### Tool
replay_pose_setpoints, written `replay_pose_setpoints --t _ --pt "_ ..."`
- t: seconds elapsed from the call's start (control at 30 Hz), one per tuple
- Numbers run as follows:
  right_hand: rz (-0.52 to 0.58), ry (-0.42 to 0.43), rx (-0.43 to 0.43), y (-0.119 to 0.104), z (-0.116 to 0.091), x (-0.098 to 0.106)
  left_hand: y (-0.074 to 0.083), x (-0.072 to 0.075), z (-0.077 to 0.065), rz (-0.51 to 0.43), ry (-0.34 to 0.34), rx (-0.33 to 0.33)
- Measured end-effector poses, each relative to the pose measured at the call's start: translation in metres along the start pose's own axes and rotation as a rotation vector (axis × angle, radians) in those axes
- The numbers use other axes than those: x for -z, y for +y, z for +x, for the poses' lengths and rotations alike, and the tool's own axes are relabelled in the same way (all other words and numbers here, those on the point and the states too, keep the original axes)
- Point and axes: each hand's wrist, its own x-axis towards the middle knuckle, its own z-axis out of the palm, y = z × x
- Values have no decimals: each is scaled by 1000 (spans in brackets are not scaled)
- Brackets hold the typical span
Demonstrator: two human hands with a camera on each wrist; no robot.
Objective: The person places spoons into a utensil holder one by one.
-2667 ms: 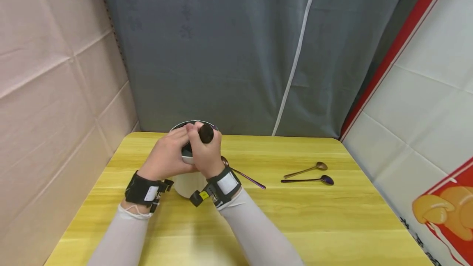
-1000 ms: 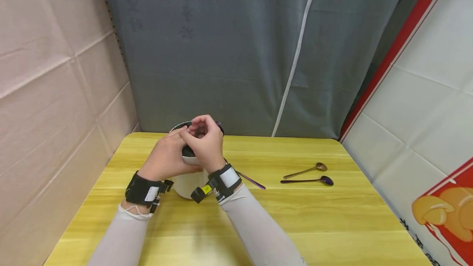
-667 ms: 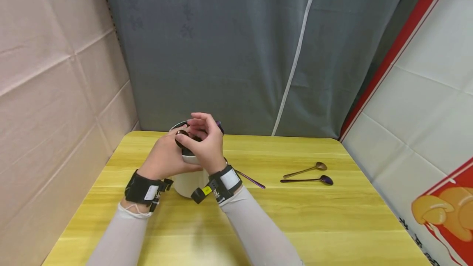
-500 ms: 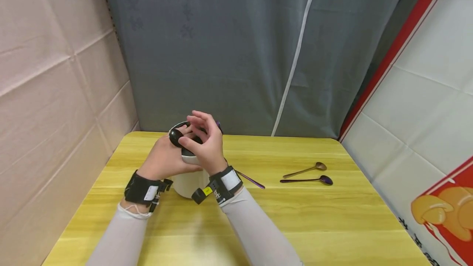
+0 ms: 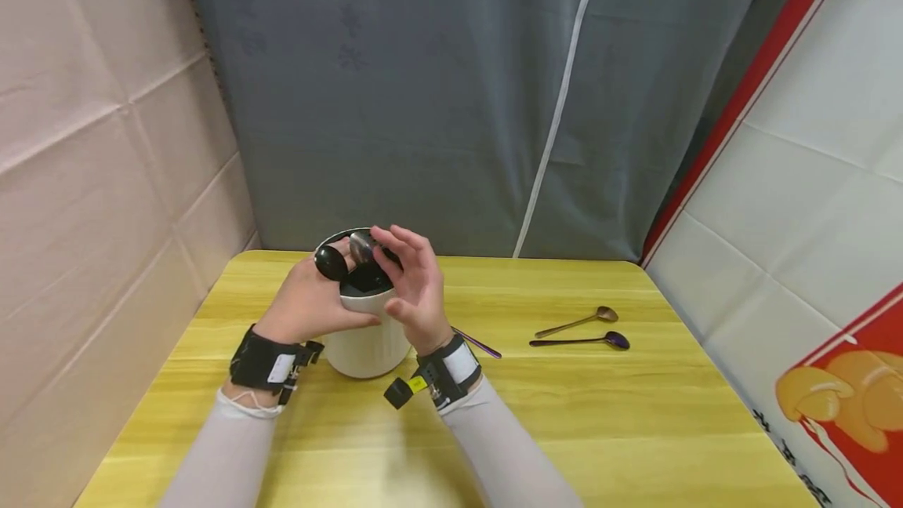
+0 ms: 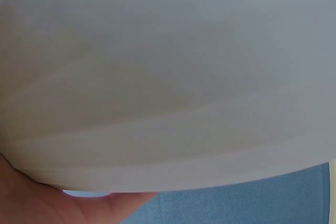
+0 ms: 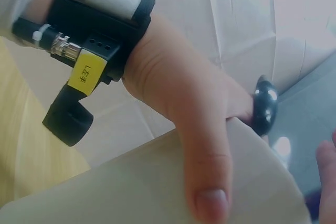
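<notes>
A white cylindrical container (image 5: 365, 347) with a dark interior stands on the table. My left hand (image 5: 302, 306) grips its rim, thumb along the outside wall and fingers over the top edge. In the right wrist view the left thumb (image 7: 207, 171) lies against the wall. A glossy black spoon (image 5: 331, 263) leans over the rim at the left fingers. Beside it a silvery spoon (image 5: 362, 247) sticks up from the opening, its bowl close to the fingertips of my right hand (image 5: 418, 288). That hand is spread at the container's right side. Both spoons' handles are hidden.
A purple spoon (image 5: 480, 343) lies behind the right wrist, its bowl hidden. Farther right rest a copper-coloured spoon (image 5: 578, 322) and a dark purple spoon (image 5: 582, 341). A grey curtain (image 5: 423, 100) hangs behind the wooden table (image 5: 600, 429).
My right hand has let go of the black spoon, spread its fingers and shifted right. The black spoon has tipped left; the silvery spoon has come into sight. The left hand keeps its grip.
</notes>
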Motion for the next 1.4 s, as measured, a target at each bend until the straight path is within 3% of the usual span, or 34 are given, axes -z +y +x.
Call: replay_pose_setpoints --t 0.2,0.37,0.53,0.73,0.9,1.07,1.23,1.4 --pt "28 -29 69 -16 -14 14 -1 1 0 -50 -22 46" --pt "37 33 127 -36 -19 35 -2 0 0 -30 -24 26" --pt "4 115 172 -50 -21 71 -2 0 0 14 -24 -11" --pt "-57 194 164 -60 -24 113 -4 0 2 74 -59 -32" --pt "-141 232 109 -63 -29 141 -5 -1 3 58 -63 -24" --pt "-280 241 -43 -60 -36 162 -8 -1 4 9 -45 -27" --pt "-534 218 -354 -45 -45 170 -12 -2 3 0 -36 -22" --pt "-884 109 -690 -22 -53 159 -16 -3 2 -9 -35 -17"
